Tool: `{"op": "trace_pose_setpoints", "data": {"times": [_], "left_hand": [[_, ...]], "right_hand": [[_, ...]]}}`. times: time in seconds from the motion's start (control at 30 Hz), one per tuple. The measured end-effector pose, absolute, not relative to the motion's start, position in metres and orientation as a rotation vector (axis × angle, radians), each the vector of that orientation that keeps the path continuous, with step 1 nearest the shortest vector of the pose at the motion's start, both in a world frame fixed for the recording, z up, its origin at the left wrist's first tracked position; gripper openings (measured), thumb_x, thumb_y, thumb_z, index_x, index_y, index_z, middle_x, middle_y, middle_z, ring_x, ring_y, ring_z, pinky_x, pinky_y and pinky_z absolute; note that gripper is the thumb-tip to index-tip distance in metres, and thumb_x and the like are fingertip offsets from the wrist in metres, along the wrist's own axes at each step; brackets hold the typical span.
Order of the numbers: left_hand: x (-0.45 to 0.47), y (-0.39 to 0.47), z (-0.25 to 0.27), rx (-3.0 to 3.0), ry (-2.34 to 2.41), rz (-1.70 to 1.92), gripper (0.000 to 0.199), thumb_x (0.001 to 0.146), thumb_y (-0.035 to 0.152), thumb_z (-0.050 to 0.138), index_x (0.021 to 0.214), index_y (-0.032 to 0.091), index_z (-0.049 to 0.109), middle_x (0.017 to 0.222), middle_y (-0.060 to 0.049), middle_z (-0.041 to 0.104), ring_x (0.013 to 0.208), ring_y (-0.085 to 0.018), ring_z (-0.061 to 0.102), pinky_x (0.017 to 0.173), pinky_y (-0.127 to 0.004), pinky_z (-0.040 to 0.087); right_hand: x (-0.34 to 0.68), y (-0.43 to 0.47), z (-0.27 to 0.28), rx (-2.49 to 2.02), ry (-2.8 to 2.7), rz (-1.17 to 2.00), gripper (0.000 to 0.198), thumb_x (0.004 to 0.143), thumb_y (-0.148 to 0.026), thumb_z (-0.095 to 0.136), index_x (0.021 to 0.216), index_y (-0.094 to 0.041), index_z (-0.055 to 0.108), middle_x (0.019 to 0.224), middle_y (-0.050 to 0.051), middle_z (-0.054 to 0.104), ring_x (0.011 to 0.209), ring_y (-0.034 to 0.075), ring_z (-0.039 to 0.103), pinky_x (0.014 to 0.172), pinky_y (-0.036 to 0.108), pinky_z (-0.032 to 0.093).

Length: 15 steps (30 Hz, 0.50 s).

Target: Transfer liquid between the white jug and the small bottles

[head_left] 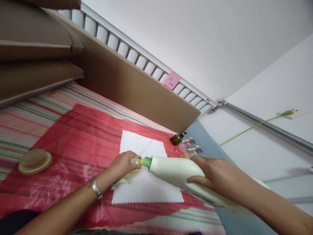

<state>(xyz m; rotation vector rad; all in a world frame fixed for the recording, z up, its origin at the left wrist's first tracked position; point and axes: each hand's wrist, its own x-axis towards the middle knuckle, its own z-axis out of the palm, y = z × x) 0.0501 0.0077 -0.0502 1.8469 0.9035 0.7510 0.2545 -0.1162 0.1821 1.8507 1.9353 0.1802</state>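
My right hand is wrapped round a large white bottle that lies tilted, its green neck pointing left. The green neck meets the yellowish threaded neck of a small bottle. My left hand has its fingers closed round that small bottle, whose body is mostly hidden. Both are above a white sheet with scalloped edges. A thin clear tube shows just beyond my left fingers. Something pale green lies below my left hand, partly covered.
A red plastic sheet covers striped cloth. At left sits a round pale-yellow container. A dark green pump bottle and clear pump bottles stand beyond the large bottle. Cardboard and a railing bound the far side.
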Motion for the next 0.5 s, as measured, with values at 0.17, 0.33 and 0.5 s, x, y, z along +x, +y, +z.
{"op": "trace_pose_setpoints", "data": {"times": [0.17,0.33,0.5], "left_hand": [[0.049,0.007,-0.047,1.858,0.939,0.713,0.038,0.066,0.04,0.068,0.1,0.025,0.068,0.101,-0.003,0.068,0.093,-0.022,0.061,0.079,-0.025,0.043],[0.049,0.007,-0.048,1.878,0.928,0.724,0.037,0.066,0.041,0.068,0.1,0.026,0.068,0.1,-0.003,0.068,0.092,-0.022,0.061,0.079,-0.025,0.043],[0.049,0.008,-0.05,1.876,0.933,0.716,0.038,0.066,0.042,0.067,0.101,0.027,0.068,0.1,-0.003,0.068,0.091,-0.021,0.061,0.077,-0.025,0.043]], "right_hand": [[0.247,-0.112,0.188,1.779,1.965,0.191,0.031,0.079,-0.053,0.054,0.082,-0.022,0.057,0.073,0.005,0.066,0.063,0.024,0.063,0.053,0.03,0.039],[0.242,-0.11,0.191,1.739,1.961,0.204,0.03,0.081,-0.052,0.053,0.083,-0.022,0.055,0.074,0.004,0.065,0.065,0.024,0.063,0.054,0.03,0.041],[0.243,-0.111,0.193,1.671,2.028,0.261,0.03,0.081,-0.051,0.053,0.084,-0.022,0.055,0.067,0.003,0.064,0.059,0.022,0.063,0.05,0.028,0.039]]}}
